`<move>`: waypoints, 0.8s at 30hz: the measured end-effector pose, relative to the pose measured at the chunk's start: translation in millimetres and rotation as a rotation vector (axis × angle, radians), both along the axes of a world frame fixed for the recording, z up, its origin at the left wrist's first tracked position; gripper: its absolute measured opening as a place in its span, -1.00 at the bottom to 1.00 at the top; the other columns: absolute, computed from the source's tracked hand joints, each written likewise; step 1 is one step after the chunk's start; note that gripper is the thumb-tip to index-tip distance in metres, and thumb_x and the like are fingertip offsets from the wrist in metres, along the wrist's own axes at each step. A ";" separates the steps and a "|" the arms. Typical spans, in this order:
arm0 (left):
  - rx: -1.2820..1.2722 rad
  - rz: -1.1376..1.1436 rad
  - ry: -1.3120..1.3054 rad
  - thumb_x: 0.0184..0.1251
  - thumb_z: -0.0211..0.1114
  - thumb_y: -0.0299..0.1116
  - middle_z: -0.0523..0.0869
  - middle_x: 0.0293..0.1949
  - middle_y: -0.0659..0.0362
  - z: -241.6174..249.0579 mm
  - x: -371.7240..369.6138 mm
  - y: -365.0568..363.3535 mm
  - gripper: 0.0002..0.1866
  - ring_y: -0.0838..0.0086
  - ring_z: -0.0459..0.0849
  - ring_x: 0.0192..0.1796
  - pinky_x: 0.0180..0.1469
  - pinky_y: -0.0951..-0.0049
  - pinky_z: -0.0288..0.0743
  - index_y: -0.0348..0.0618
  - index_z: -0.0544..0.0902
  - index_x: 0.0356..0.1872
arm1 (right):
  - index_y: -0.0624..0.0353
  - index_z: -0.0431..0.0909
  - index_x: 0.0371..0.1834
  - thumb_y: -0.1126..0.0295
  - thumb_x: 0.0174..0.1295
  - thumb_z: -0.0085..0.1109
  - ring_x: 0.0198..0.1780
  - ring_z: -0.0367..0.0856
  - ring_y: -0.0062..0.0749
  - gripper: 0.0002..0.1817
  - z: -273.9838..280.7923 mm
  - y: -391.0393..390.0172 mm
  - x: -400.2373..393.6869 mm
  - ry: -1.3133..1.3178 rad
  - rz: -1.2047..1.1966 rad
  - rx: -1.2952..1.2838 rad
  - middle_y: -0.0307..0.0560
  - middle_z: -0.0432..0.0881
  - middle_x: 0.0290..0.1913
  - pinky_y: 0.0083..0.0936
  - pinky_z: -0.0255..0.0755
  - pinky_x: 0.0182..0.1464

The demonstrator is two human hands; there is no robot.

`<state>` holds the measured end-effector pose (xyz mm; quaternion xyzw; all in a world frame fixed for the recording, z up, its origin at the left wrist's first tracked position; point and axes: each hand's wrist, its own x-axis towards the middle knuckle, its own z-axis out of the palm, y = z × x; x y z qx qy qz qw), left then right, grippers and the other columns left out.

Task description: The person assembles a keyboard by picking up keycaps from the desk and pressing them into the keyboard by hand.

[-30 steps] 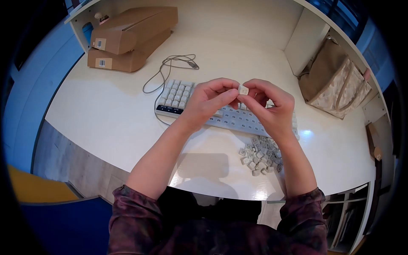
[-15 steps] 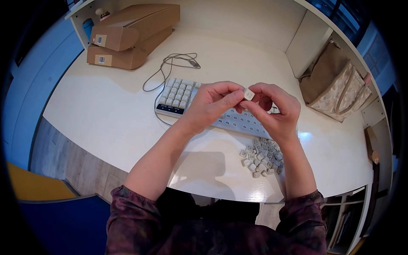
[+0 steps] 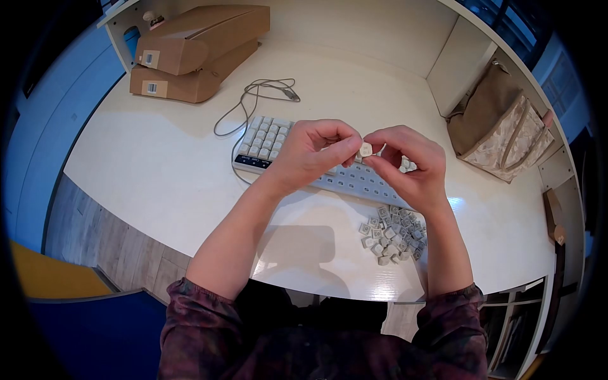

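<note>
Both hands are pinching one small pale keycap (image 3: 365,149) between their fingertips: the left hand (image 3: 310,158) is gripping it from the left and the right hand (image 3: 408,166) from the right, holding it raised just above the middle of the keyboard (image 3: 354,179). The keyboard is lying on the white table (image 3: 171,164), its left block filled with keys and its middle sockets bare. A heap of loose keycaps (image 3: 392,234) is sitting nearer, just right of centre. Two closed cardboard boxes (image 3: 190,50) are resting at the far left, contents hidden. A tan bag (image 3: 500,126) is standing at the far right, its inside not visible.
</note>
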<state>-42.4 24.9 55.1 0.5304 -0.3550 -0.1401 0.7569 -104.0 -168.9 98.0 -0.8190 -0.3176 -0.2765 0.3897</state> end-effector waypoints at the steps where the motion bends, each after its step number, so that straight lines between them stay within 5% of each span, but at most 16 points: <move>1: -0.004 0.003 0.000 0.43 0.31 -0.36 0.68 -0.37 0.29 0.3 -0.3 -0.3 -0.83 0.67 0.59 -0.30 -0.23 0.61 0.48 -0.28 0.71 -0.21 | 0.18 0.73 -0.16 0.58 0.04 0.41 -0.57 0.47 -0.67 -0.74 0.1 0.4 0.1 -0.006 -0.005 0.003 -0.21 0.67 -0.38 -0.69 0.30 -0.53; 24: 0.134 0.223 -0.122 0.34 0.36 -0.32 0.66 -0.45 0.36 -2.9 6.0 -1.2 -0.82 0.74 0.54 -0.33 -0.30 0.63 0.40 -0.26 0.72 -0.30 | 0.18 0.70 -0.15 0.55 0.09 0.41 -0.54 0.50 -0.64 -0.76 -11.5 5.5 6.2 0.053 -0.116 0.016 -0.22 0.68 -0.36 -0.68 0.36 -0.51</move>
